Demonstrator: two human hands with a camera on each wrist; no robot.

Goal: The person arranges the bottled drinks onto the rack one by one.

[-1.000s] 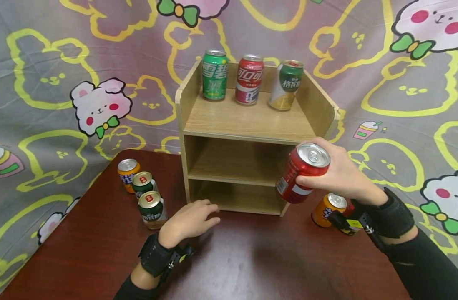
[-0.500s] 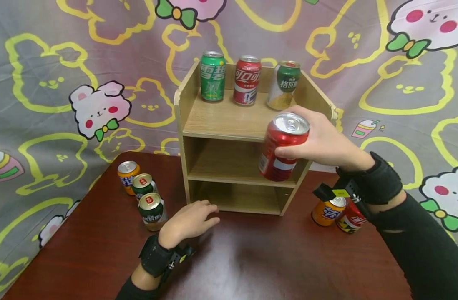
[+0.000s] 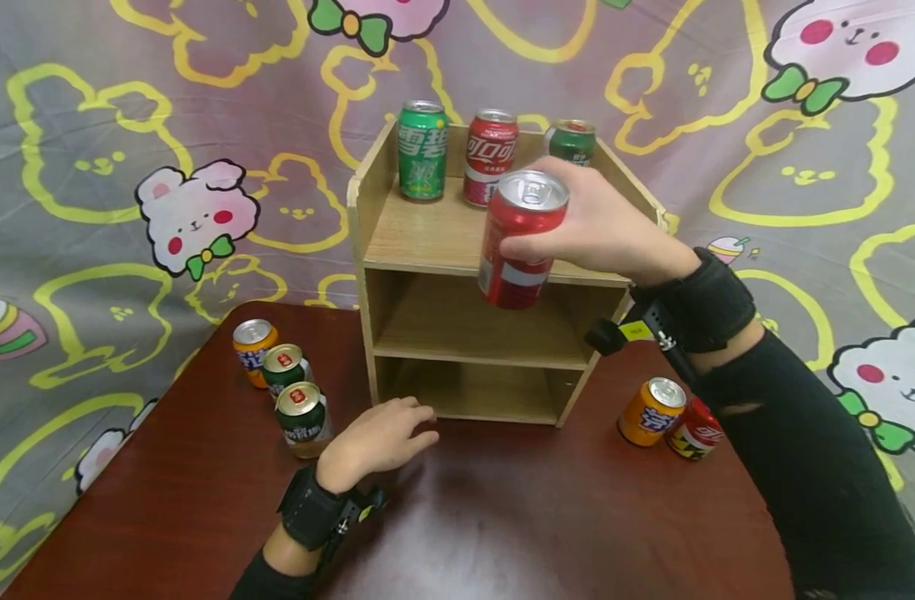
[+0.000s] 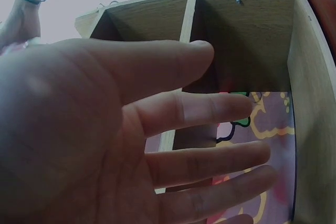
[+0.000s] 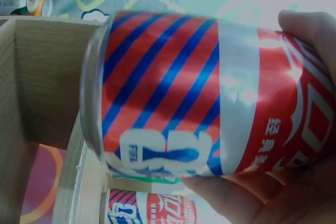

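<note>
My right hand grips a red cola can round its upper part, holding it in the air in front of the shelf's top board. In the right wrist view this can shows blue stripes and a silver band. Behind it on the top board stand a green soda can, another red cola can and a green-and-white can, partly hidden by the hand. My left hand holds nothing, fingers relaxed, low over the table before the shelf; its fingers spread apart in the left wrist view.
The wooden shelf has two lower compartments. Left on the dark table are an orange can and two dark green cans. To the right stand an orange can and a red can. A patterned cloth hangs behind.
My right hand has carried the red cola can up and to the left, from beside the shelf's right side to before its top board. The left hand stays in place.
</note>
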